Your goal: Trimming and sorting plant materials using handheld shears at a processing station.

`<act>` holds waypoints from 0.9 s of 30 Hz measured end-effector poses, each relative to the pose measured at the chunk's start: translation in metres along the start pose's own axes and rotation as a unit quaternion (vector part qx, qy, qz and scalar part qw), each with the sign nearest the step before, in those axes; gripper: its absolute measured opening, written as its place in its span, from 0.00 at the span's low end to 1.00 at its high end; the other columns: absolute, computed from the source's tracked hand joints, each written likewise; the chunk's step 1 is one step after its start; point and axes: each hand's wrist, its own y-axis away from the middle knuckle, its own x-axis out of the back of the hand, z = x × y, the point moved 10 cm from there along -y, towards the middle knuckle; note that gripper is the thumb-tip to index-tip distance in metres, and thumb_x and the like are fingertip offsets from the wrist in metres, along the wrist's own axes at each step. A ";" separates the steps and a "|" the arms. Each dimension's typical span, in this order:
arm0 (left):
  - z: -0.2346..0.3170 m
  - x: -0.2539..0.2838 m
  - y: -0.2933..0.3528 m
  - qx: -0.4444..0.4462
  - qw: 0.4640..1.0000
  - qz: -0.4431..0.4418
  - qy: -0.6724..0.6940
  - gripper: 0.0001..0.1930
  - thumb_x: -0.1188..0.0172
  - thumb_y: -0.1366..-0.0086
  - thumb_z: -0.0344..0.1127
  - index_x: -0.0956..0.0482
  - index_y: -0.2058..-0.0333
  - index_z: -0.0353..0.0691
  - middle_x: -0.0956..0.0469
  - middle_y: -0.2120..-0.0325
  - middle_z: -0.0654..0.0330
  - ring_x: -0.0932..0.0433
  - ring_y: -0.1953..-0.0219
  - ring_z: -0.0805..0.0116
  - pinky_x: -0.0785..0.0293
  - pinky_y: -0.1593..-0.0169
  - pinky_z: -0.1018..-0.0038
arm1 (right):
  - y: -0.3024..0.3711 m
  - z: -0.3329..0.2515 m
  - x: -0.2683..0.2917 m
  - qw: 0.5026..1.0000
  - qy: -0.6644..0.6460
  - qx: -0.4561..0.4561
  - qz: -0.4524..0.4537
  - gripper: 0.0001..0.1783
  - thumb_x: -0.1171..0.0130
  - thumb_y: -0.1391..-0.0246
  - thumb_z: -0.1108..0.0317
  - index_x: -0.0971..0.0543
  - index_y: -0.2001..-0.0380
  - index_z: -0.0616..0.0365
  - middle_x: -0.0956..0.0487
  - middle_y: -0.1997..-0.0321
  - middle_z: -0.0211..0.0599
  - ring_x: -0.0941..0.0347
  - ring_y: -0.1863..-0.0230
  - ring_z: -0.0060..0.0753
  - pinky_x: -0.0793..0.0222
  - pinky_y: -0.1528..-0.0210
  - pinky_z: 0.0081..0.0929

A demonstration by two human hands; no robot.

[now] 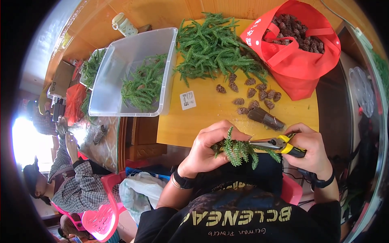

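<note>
In front of my chest, my left hand [212,146] grips a green artificial pine sprig [239,152], its needled tips hanging down. My right hand [310,150] is closed round the yellow and black handles of a pair of pliers [279,143]. The pliers' metal jaws reach left to the top of the sprig beside my left fingers; what they pinch is too small to make out. Just beyond my hands lies a bundle of thin brown stems [265,118]. Several brown pine cones [252,93] are scattered on the yellow table [174,129].
A heap of green sprigs [214,44] covers the table's far side. At far right stands a red bag [300,77] full of pine cones. A clear plastic bin [109,81] holding sprigs is at left. Another person [85,182] sits at a glass-topped table [105,141] farther left.
</note>
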 end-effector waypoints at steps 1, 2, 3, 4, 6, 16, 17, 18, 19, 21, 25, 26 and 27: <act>-0.001 0.000 0.000 0.001 1.000 0.000 0.000 0.13 0.33 0.54 0.34 0.22 0.71 0.32 0.24 0.75 0.56 0.26 0.72 0.64 0.31 0.67 0.72 | -0.001 0.000 0.000 1.000 0.000 0.000 0.000 0.11 0.34 0.73 0.72 0.26 0.82 0.61 0.26 0.80 0.36 0.26 0.66 0.44 0.31 0.65 0.31; 0.000 0.000 0.001 -0.011 1.000 -0.002 -0.009 0.13 0.33 0.54 0.34 0.22 0.71 0.32 0.24 0.75 0.56 0.25 0.72 0.64 0.30 0.67 0.72 | -0.002 -0.002 -0.001 1.000 0.005 0.003 0.000 0.11 0.34 0.73 0.73 0.26 0.82 0.61 0.26 0.80 0.36 0.26 0.66 0.44 0.31 0.66 0.31; 0.002 0.000 0.002 -0.023 1.000 -0.003 -0.019 0.13 0.33 0.54 0.35 0.22 0.71 0.32 0.24 0.75 0.56 0.25 0.72 0.64 0.30 0.67 0.72 | -0.003 -0.003 0.000 1.000 0.010 0.006 0.001 0.11 0.34 0.73 0.73 0.26 0.82 0.61 0.26 0.80 0.36 0.26 0.66 0.44 0.31 0.66 0.31; 0.002 0.000 0.002 -0.023 1.000 -0.003 -0.018 0.13 0.33 0.54 0.35 0.22 0.71 0.32 0.24 0.75 0.56 0.25 0.72 0.64 0.30 0.67 0.72 | -0.003 -0.003 0.000 1.000 0.010 0.006 0.001 0.11 0.34 0.73 0.73 0.26 0.82 0.61 0.26 0.80 0.36 0.26 0.66 0.44 0.31 0.66 0.31; 0.004 0.004 0.001 -0.036 0.999 0.012 -0.025 0.14 0.32 0.54 0.35 0.22 0.71 0.33 0.23 0.74 0.56 0.25 0.72 0.63 0.30 0.66 0.72 | -0.003 -0.003 0.000 1.000 0.005 0.004 0.002 0.10 0.35 0.73 0.73 0.26 0.83 0.61 0.26 0.80 0.36 0.26 0.66 0.44 0.31 0.66 0.30; 0.001 0.004 0.000 -0.008 1.000 0.015 -0.015 0.16 0.30 0.57 0.33 0.22 0.69 0.34 0.22 0.73 0.57 0.24 0.71 0.65 0.29 0.66 0.75 | -0.005 -0.006 -0.003 1.000 0.007 0.006 -0.003 0.10 0.35 0.73 0.73 0.26 0.83 0.61 0.26 0.81 0.35 0.26 0.67 0.44 0.30 0.67 0.30; 0.003 0.004 -0.001 -0.011 0.999 0.013 -0.039 0.15 0.30 0.58 0.32 0.22 0.70 0.34 0.22 0.73 0.57 0.24 0.71 0.65 0.29 0.66 0.75 | -0.005 -0.007 -0.002 1.000 0.012 0.010 0.002 0.10 0.35 0.73 0.73 0.26 0.83 0.60 0.26 0.81 0.35 0.26 0.68 0.44 0.30 0.68 0.30; 0.005 0.004 -0.001 -0.014 0.998 0.011 -0.062 0.15 0.30 0.58 0.31 0.21 0.70 0.35 0.22 0.73 0.58 0.23 0.70 0.65 0.29 0.66 0.75 | -0.005 -0.008 -0.001 1.000 0.017 0.014 0.006 0.10 0.35 0.73 0.73 0.26 0.83 0.60 0.26 0.81 0.35 0.26 0.68 0.44 0.30 0.68 0.30; 0.004 0.005 -0.001 -0.014 0.998 0.011 -0.062 0.15 0.30 0.58 0.31 0.21 0.70 0.35 0.22 0.73 0.58 0.23 0.70 0.65 0.29 0.66 0.75 | -0.006 -0.008 -0.001 1.000 0.017 0.014 0.006 0.10 0.35 0.73 0.73 0.26 0.83 0.60 0.26 0.81 0.35 0.26 0.68 0.44 0.30 0.68 0.30; 0.009 0.005 -0.002 -0.039 0.994 0.002 -0.103 0.15 0.30 0.60 0.28 0.21 0.70 0.36 0.22 0.73 0.58 0.23 0.70 0.65 0.29 0.66 0.75 | -0.007 -0.009 -0.001 1.000 0.023 0.020 0.004 0.10 0.34 0.73 0.74 0.26 0.83 0.60 0.26 0.81 0.34 0.26 0.68 0.44 0.30 0.68 0.29; 0.012 0.006 -0.002 -0.047 0.991 0.013 -0.126 0.14 0.32 0.60 0.24 0.20 0.70 0.38 0.23 0.73 0.59 0.24 0.71 0.65 0.28 0.66 0.74 | -0.007 -0.009 -0.001 0.999 0.022 0.023 0.007 0.10 0.34 0.74 0.74 0.26 0.83 0.60 0.26 0.81 0.34 0.25 0.68 0.43 0.30 0.68 0.29; 0.014 0.006 -0.002 -0.059 0.988 0.015 -0.143 0.14 0.33 0.61 0.23 0.20 0.70 0.38 0.23 0.74 0.59 0.24 0.71 0.65 0.28 0.66 0.73 | -0.007 -0.010 -0.001 0.999 0.026 0.027 0.006 0.11 0.34 0.74 0.74 0.26 0.82 0.60 0.26 0.81 0.34 0.25 0.68 0.43 0.30 0.68 0.29; 0.017 0.005 -0.002 -0.072 0.984 0.016 -0.160 0.15 0.33 0.61 0.21 0.20 0.70 0.38 0.24 0.74 0.60 0.25 0.71 0.64 0.28 0.67 0.73 | -0.007 -0.011 0.000 0.999 0.029 0.031 0.005 0.11 0.34 0.74 0.75 0.26 0.82 0.60 0.26 0.81 0.34 0.25 0.68 0.43 0.30 0.68 0.29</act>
